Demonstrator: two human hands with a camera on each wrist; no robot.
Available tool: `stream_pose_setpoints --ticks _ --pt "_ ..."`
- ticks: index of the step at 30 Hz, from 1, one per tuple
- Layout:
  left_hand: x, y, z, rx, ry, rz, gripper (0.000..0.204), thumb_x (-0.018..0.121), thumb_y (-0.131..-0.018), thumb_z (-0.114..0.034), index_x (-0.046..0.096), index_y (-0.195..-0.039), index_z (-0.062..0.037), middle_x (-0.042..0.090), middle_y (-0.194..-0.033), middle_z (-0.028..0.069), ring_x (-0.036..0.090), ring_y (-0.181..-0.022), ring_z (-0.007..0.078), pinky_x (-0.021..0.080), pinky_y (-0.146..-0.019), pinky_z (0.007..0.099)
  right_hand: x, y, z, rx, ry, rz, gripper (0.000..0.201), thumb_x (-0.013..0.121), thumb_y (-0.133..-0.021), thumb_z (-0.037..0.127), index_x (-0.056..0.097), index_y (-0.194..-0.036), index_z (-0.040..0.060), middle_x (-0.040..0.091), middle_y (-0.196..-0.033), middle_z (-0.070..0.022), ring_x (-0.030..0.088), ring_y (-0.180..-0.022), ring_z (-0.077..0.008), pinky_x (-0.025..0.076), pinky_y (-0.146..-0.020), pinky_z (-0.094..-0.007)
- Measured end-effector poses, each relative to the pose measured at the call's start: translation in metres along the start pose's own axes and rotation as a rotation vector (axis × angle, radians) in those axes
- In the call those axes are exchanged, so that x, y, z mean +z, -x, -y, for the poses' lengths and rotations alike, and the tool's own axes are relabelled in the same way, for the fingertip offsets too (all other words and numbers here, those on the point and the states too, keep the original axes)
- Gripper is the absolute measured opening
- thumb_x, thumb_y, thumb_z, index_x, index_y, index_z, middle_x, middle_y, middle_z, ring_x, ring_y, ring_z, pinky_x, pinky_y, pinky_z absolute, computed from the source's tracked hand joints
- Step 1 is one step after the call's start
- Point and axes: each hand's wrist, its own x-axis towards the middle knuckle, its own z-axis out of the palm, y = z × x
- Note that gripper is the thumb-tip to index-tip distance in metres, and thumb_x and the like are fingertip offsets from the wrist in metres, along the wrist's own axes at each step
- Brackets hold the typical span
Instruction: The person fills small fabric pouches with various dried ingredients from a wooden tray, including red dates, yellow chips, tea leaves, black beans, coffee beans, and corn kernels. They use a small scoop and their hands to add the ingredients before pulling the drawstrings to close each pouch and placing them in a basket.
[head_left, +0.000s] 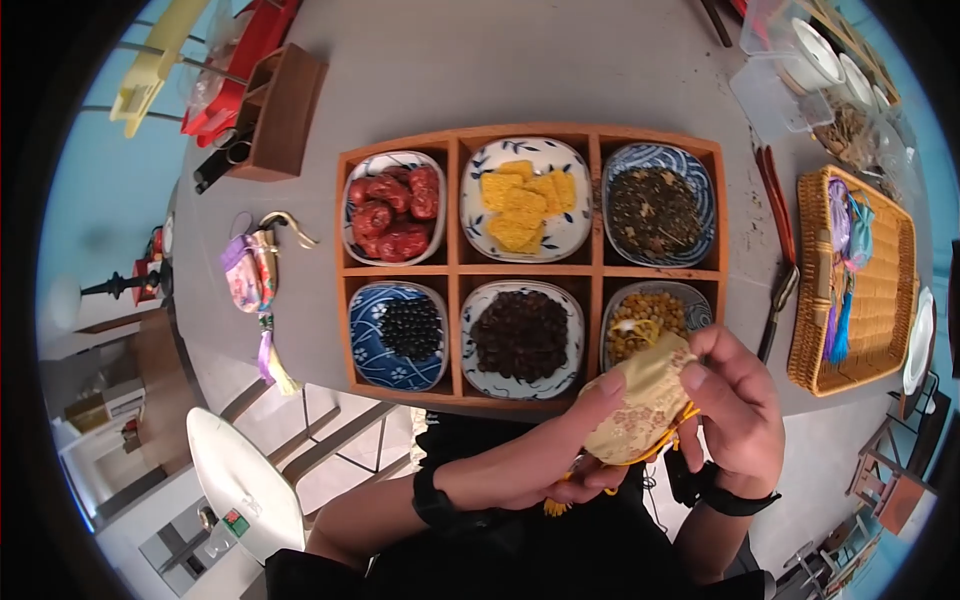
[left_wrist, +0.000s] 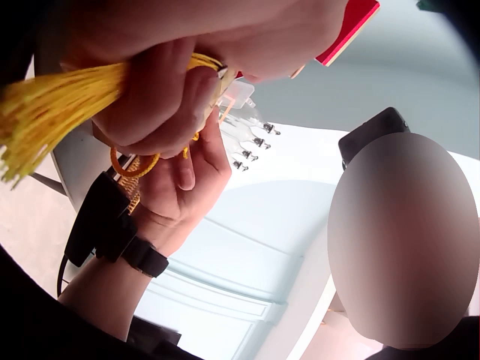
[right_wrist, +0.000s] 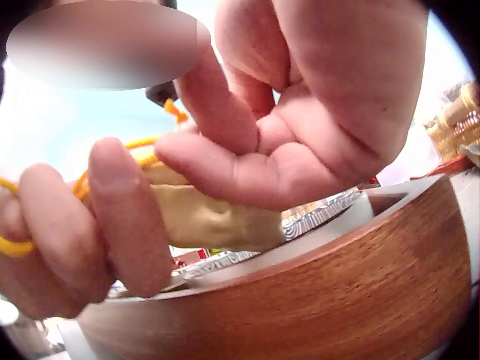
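Left hand: the person's left hand (head_left: 575,440) is gripping the pouch, thumb lying over its face and fingers curling beneath.
Right hand: the right hand (head_left: 735,400) is pinching the pouch's right edge, thumb in front and fingers bending behind.
Pouch: the pale gold fabric pouch with a reddish floral pattern (head_left: 640,400) is hanging between both hands, tilting over the tray's near right corner.
Cord: a thin yellow-orange cord (head_left: 665,445) is looping along the pouch's lower edge.
Tassel: a bright yellow thread tassel (left_wrist: 67,105) is sticking out from the left hand's fingers.
Tray: a reddish-brown wooden tray with six compartments (head_left: 452,200) is sitting on the grey table (head_left: 440,60), each compartment holding a patterned dish.
Near row: black beans (head_left: 410,327), dark brown dried pieces (head_left: 520,336) and small yellow buds (head_left: 655,315) are filling the dishes, the pouch partly covering the last.
Far row: wrinkled red dates (head_left: 385,215), yellow blocks (head_left: 525,205) and dark crumbled leaves (head_left: 655,212) are lying in theirs.
Left side: a lilac and pink tasselled pouch (head_left: 245,275) is resting on the table.
Right side: a rectangular woven basket (head_left: 885,300) is holding purple and teal tasselled pieces (head_left: 850,235).
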Motion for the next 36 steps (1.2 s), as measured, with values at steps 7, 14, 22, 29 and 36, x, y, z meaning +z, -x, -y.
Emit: stream_pose_setpoints --ticks 7,14,22,29,36 --pt "0.002 0.004 0.001 0.058 0.026 -0.132 0.07 0.024 -0.091 -0.076 0.048 -0.099 -0.0108 0.036 -0.065 -0.0036 0.024 -0.047 0.0049 0.019 -0.041 0.0198 -0.003 0.003 -0.012 -0.035 -0.095 0.047 0.016 0.047 -0.096 0.006 0.047 -0.109 -0.0024 0.062 -0.086 -0.0105 0.048 -0.043 -0.01 0.035 -0.034 -0.0201" --pt "-0.004 0.004 0.0 0.439 -0.478 -0.177 0.05 0.043 -0.101 -0.047 0.05 -0.114 0.0016 0.05 -0.081 0.0003 0.044 -0.065 0.0093 0.042 -0.058 0.025 -0.005 0.0 -0.035 -0.217 0.065 -0.066 0.026 0.054 -0.092 0.009 0.052 -0.113 -0.0056 0.065 -0.086 -0.0103 0.046 -0.041 -0.0057 0.033 -0.033 -0.0165" --pt "0.01 0.025 -0.003 0.717 -1.434 -0.804 0.084 0.079 -0.076 -0.034 0.032 -0.136 0.0013 0.061 -0.114 0.0241 0.068 -0.082 0.0359 0.055 -0.064 0.0395 0.015 0.002 -0.032 -0.228 -0.081 -0.137 0.024 0.053 -0.097 0.012 0.057 -0.115 -0.0027 0.067 -0.078 -0.0103 0.045 -0.036 -0.0058 0.037 -0.033 -0.0176" --pt "0.025 0.029 -0.027 0.761 -1.884 -0.891 0.09 0.084 -0.069 -0.028 0.033 -0.139 -0.0033 0.064 -0.109 0.0201 0.07 -0.08 0.0319 0.057 -0.062 0.0381 0.02 0.002 -0.025 -0.176 -0.074 -0.033 0.025 0.054 -0.097 0.012 0.061 -0.118 0.001 0.058 -0.067 0.001 0.042 -0.04 -0.0029 0.047 -0.047 -0.0202" --pt "0.03 0.021 -0.036 0.629 -2.013 -0.947 0.071 0.083 -0.066 -0.018 0.043 -0.123 -0.0057 0.067 -0.092 0.0186 0.067 -0.08 0.0355 0.054 -0.063 0.0408 0.016 -0.001 -0.028 -0.187 -0.07 0.113 0.032 0.054 -0.094 0.005 0.054 -0.125 -0.0041 0.06 -0.075 -0.0002 0.037 -0.038 -0.0021 0.052 -0.05 -0.0243"
